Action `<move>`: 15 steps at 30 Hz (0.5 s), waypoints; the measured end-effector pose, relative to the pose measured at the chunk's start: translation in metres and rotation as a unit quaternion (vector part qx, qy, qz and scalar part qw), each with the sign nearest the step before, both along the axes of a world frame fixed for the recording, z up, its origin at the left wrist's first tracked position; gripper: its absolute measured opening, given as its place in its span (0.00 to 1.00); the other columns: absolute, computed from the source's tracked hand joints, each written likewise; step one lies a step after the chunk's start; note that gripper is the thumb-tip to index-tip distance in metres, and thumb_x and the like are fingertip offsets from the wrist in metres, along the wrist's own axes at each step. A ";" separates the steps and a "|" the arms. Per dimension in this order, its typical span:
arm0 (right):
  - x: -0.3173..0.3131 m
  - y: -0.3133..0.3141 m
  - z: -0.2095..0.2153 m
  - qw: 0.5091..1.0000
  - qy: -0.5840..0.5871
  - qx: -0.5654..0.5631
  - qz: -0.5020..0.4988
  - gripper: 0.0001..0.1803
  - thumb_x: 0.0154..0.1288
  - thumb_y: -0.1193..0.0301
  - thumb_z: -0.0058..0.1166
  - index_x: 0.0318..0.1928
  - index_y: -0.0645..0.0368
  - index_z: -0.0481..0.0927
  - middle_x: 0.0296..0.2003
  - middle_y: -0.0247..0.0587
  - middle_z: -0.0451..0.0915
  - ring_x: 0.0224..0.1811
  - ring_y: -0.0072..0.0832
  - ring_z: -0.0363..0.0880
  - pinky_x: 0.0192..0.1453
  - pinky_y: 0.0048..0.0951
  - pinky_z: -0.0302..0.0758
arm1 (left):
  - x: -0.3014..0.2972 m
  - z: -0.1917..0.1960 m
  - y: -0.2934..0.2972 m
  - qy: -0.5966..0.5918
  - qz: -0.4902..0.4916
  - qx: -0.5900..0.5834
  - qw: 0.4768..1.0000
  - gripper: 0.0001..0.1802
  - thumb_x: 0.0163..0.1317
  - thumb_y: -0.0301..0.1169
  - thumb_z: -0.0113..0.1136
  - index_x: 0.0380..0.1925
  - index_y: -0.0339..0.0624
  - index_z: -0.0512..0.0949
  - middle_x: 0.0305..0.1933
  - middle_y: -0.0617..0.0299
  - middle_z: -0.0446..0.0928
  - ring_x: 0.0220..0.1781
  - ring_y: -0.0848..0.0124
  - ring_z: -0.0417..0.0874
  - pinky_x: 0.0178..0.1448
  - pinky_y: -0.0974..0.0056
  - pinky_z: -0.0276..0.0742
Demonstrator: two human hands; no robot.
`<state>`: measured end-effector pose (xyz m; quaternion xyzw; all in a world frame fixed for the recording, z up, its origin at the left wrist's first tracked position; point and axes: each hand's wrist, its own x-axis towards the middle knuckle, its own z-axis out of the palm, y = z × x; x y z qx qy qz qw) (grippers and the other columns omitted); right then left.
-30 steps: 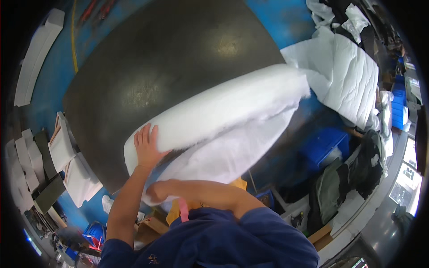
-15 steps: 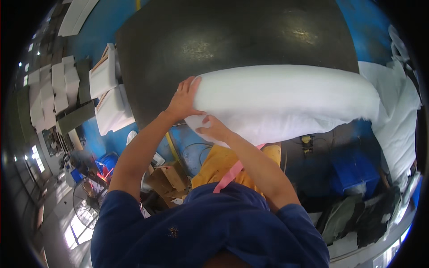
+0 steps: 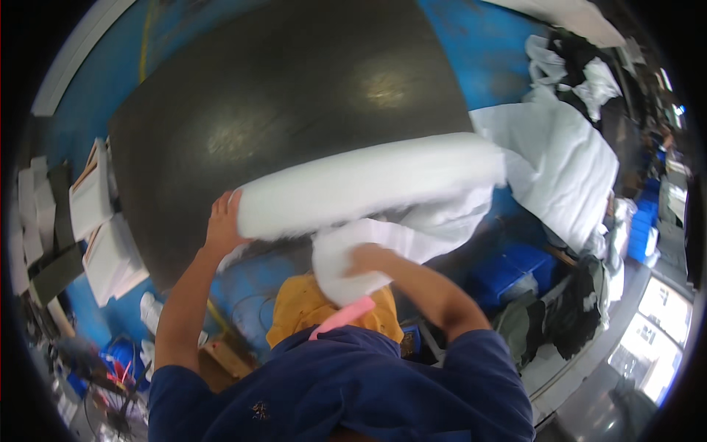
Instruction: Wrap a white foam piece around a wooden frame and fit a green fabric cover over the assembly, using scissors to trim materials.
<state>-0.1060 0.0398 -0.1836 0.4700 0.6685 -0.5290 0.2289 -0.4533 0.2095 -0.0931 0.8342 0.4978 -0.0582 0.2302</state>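
head view, table: big dark grey table point(image 3: 294, 96), smooth and a bit shiny, glare patches on it, rounded-looking edge from the fisheye bend

head view, pillow: long white pillow point(image 3: 368, 184), soft, puffy, tube-ish shape, lying across the near edge of the table, right end sticking out past the table corner

head view, cover: thin white fabric cover point(image 3: 353, 258), limp and wrinkly, hanging loose under the pillow off the table edge

head view, left hand: left hand point(image 3: 223, 221) flat against the pillow's left end, fingers pointing up and a little spread, palm touching the stuffing

head view, right hand: right hand point(image 3: 366, 258) buried in the bunched cover just below the pillow, fingers curled in the cloth, can't really tell how tight the grip is

head view, side stuff: stacks of folded white cloth point(image 3: 99, 228) left of the table, boxy and neat; rumpled white sheet pile point(image 3: 560, 162) at right; blue plastic crates point(image 3: 515, 269) on the floor below; yellow cloth point(image 3: 309, 309) and a pink strap point(image 3: 342, 317) by the person's chest; blue floor point(image 3: 486, 44)
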 end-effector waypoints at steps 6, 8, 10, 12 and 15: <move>0.431 -0.238 0.131 0.782 -0.553 -0.076 -0.278 0.16 0.52 0.69 0.58 0.43 0.57 0.86 0.45 0.49 0.84 0.49 0.43 0.83 0.52 0.42 0.80 | 0.001 0.023 0.006 0.103 -0.003 -0.039 0.994 0.73 0.27 0.51 0.81 0.72 0.47 0.47 0.73 0.45 0.52 0.74 0.44 0.52 0.75 0.36 0.43; 0.500 -0.275 0.197 0.669 -0.651 0.069 -0.351 0.14 0.59 0.70 0.51 0.42 0.62 0.84 0.42 0.53 0.84 0.47 0.45 0.84 0.51 0.45 0.80 | 0.011 0.023 0.015 0.154 -0.010 -0.127 0.980 0.74 0.26 0.55 0.80 0.73 0.47 0.45 0.74 0.45 0.50 0.76 0.44 0.49 0.75 0.34 0.37; 0.530 -0.280 0.256 0.499 -0.603 0.205 -0.588 0.22 0.58 0.69 0.51 0.52 0.69 0.75 0.46 0.61 0.81 0.52 0.46 0.82 0.58 0.49 0.75 | 0.037 0.016 0.023 0.161 0.002 -0.138 0.977 0.70 0.31 0.56 0.78 0.72 0.45 0.48 0.73 0.44 0.53 0.76 0.46 0.50 0.75 0.36 0.39; 0.520 -0.258 0.264 0.461 -0.603 0.223 -0.611 0.35 0.57 0.64 0.55 0.65 0.60 0.65 0.63 0.59 0.68 0.61 0.49 0.74 0.62 0.51 0.72 | 0.084 0.000 0.026 0.002 -0.009 -0.045 0.999 0.63 0.38 0.58 0.75 0.71 0.44 0.53 0.72 0.44 0.56 0.75 0.47 0.53 0.75 0.37 0.43; 0.491 -0.195 0.211 0.559 -0.681 0.264 -0.392 0.37 0.56 0.55 0.60 0.67 0.43 0.67 0.67 0.50 0.64 0.66 0.47 0.68 0.62 0.49 0.71 | 0.182 -0.029 0.026 -0.079 -0.021 0.039 0.996 0.58 0.42 0.59 0.72 0.69 0.43 0.57 0.70 0.45 0.61 0.73 0.49 0.58 0.74 0.39 0.47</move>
